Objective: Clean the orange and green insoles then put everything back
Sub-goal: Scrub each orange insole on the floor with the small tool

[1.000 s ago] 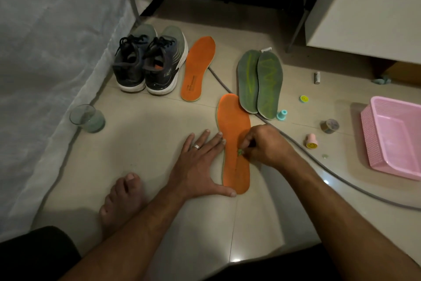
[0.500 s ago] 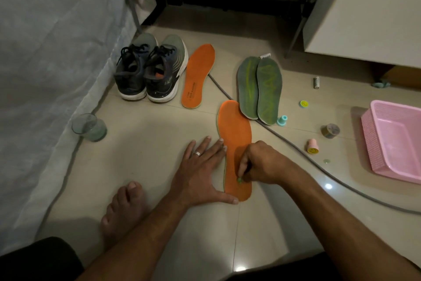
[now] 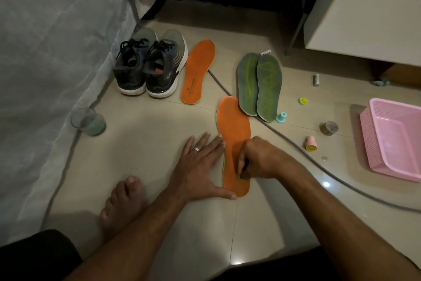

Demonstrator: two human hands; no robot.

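From the head camera, the near orange insole (image 3: pixel 233 130) lies flat on the tiled floor (image 3: pixel 145 135), its long axis running away from the person with a slight lean to the left; the rounded toe end points away toward the green insoles (image 3: pixel 258 86), the heel end toward the person. The left hand (image 3: pixel 200 164) rests palm-down on the floor along the insole's left edge, fingers (image 3: pixel 217 144) straight and spread, fingertips touching that edge and the thumb lying under the heel end. The right hand (image 3: pixel 257 157) sits over the insole's heel half, its fingers curled tight and pinching a small dark, greenish item against the orange surface; what the item is cannot be told.

The second orange insole (image 3: pixel 198 71) lies farther off, just right of the pair of shoes (image 3: pixel 148 66), toe pointing away and slightly right. The two green insoles lie side by side, touching, toes pointing away, their heels just beside the near insole's toe. A grey cable (image 3: pixel 300 146) runs across the floor under them. A pink basket (image 3: pixel 391 139) stands at the right, a glass (image 3: pixel 87 122) at the left by the bed.
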